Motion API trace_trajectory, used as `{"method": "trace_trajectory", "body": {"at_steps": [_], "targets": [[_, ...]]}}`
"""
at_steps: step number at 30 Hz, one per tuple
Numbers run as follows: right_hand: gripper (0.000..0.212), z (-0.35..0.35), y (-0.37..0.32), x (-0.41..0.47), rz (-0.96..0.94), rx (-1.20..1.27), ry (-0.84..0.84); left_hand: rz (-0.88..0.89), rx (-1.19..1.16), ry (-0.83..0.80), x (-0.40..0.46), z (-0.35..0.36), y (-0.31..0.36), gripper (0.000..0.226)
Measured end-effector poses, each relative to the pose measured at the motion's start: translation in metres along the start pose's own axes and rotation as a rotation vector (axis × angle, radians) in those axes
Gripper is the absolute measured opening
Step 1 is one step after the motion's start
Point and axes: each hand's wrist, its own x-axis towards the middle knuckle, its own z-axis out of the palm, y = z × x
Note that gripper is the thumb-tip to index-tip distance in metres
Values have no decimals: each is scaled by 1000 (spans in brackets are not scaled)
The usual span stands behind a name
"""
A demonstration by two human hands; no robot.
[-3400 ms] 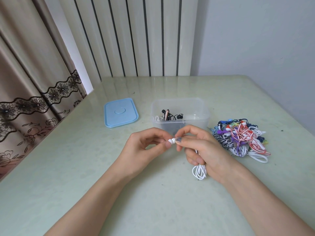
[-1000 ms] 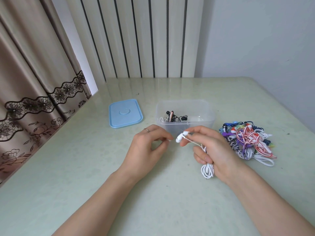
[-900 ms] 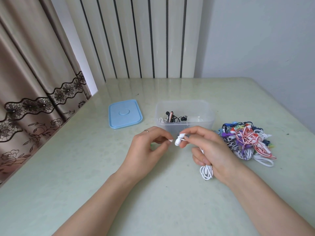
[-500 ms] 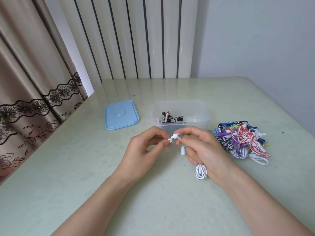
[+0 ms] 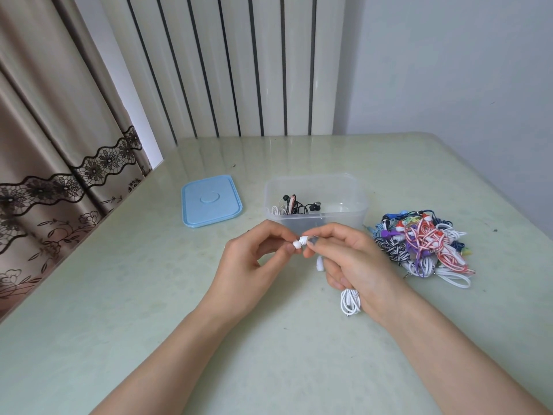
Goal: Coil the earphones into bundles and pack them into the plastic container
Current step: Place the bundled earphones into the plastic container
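My right hand (image 5: 353, 262) grips a coiled white earphone; its looped cord (image 5: 350, 302) hangs below the palm and one bud dangles under the fingers. My left hand (image 5: 251, 262) pinches the other white earbud (image 5: 300, 242) against my right thumb and forefinger. Just behind the hands stands the clear plastic container (image 5: 353, 187), holding a few coiled earphones (image 5: 294, 205) at its left end. A pile of tangled coloured earphones (image 5: 422, 244) lies on the table to the right of the container.
A light blue lid (image 5: 211, 200) lies flat to the left of the container. The pale green table (image 5: 119, 295) meets a striped wall panel at the back and a beige curtain along its left edge.
My hands came together again: the left fingers closed on the earbud that the right hand held out alone a second ago. One bud now dangles below my right fingers.
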Motion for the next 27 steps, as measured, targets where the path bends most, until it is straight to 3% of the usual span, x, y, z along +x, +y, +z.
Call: {"method": "trace_trajectory", "body": {"at_steps": [27], "targets": [[5, -4, -5, -4, 61, 131, -144, -52, -232, -82, 0, -3, 12, 11]]}}
